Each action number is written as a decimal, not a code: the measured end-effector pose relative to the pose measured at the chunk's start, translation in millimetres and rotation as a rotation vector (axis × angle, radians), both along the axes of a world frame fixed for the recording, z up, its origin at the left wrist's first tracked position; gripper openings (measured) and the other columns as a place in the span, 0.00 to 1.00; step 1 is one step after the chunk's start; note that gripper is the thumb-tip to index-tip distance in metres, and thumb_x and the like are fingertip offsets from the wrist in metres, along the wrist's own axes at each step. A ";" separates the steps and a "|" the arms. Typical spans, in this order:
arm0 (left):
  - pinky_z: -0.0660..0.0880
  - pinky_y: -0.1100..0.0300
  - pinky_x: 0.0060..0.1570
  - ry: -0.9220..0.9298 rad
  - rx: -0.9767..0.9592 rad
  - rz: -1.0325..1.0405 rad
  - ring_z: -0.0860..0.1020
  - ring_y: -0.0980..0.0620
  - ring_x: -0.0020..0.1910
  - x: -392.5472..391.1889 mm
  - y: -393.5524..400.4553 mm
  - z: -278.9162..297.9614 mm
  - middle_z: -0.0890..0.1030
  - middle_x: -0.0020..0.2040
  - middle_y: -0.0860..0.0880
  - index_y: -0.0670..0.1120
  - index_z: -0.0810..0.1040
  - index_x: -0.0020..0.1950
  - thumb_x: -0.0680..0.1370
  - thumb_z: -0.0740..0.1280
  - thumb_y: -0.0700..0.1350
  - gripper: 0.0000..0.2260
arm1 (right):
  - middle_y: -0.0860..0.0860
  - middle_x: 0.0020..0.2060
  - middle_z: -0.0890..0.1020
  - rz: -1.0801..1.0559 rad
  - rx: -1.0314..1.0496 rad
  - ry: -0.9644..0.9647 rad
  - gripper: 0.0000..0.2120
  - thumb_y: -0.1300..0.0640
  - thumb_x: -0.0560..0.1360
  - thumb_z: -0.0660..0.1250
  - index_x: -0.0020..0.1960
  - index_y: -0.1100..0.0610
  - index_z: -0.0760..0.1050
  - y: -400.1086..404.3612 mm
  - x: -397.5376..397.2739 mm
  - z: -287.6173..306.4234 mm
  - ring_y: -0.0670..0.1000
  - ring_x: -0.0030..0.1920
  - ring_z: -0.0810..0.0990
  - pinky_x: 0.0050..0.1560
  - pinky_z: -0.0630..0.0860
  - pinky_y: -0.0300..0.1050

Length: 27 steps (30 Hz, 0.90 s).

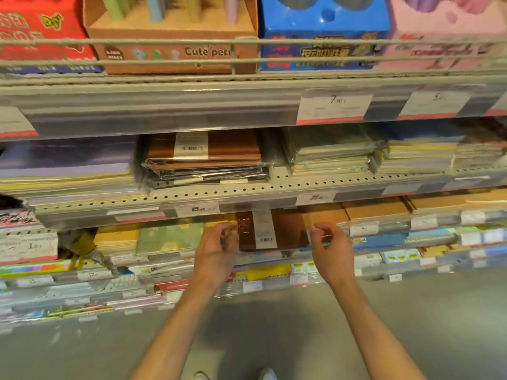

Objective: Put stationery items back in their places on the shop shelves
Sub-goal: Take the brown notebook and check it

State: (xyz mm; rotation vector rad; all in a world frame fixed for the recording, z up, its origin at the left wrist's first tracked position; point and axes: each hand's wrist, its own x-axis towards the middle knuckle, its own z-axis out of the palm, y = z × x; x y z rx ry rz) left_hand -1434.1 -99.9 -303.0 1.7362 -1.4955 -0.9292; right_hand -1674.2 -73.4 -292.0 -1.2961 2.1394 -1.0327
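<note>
**A:** so what's the person actually doing here? Starting closest: grey floor, shoe tips at 6 o'clock, two bare forearms reaching up toward the middle.

**B:** both hands are at a brown binder (274, 231) on the low shelf. Left hand (218, 242) is at the binder's 9 o'clock edge, by the metal rings, fingers curled in. Right hand (330, 244) is at its 3 o'clock edge, fingers also bent. Looks like they're pinching the plastic wrap on each side, but it's blurry, so I can't really tell if either hand has hold of it or is just beside it.

**A:** why one hand on each side?

**B:** my guess: the binder is wide and flat, so a hand on each edge keeps it level while it goes onto the stack. It's lying flat, white label up, under the shelf lip (247, 198) with the 15.90 tag (198, 209).

**A:** is that the right spot though?

**B:** hard to say. At 12 o'clock from the hands, one shelf up, there's a stack of brown binders (204, 157) with the same kind of label. Could belong there instead.

**A:** and further back?

**B:** top shelf behind a wire rail (247, 41): a "Cute pet" box (170, 54) at 11 o'clock, a blue box (323, 39) at 1 o'clock.
</note>
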 end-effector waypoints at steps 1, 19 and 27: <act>0.79 0.59 0.51 -0.013 0.033 0.005 0.78 0.59 0.49 -4.3 -6.8 -6.6 0.77 0.56 0.55 0.58 0.75 0.62 0.80 0.65 0.52 0.11 | 0.50 0.51 0.83 0.000 0.037 -0.013 0.09 0.50 0.80 0.65 0.57 0.53 0.79 -5.9 -1.7 -7.9 0.49 0.47 0.80 0.46 0.76 0.45; 0.77 0.71 0.47 0.015 0.100 0.052 0.77 0.59 0.52 -26.1 0.3 -37.3 0.76 0.58 0.52 0.51 0.74 0.64 0.78 0.69 0.43 0.15 | 0.54 0.58 0.81 0.091 0.285 -0.151 0.22 0.59 0.79 0.65 0.71 0.57 0.65 -17.4 -7.4 -32.0 0.54 0.56 0.80 0.51 0.75 0.46; 0.73 0.72 0.30 0.044 0.227 0.034 0.78 0.59 0.38 -38.8 -1.9 -26.0 0.78 0.50 0.54 0.50 0.64 0.68 0.82 0.62 0.51 0.17 | 0.54 0.50 0.85 0.125 0.409 -0.223 0.19 0.46 0.82 0.60 0.70 0.52 0.65 1.0 -7.8 -38.7 0.54 0.53 0.84 0.55 0.80 0.51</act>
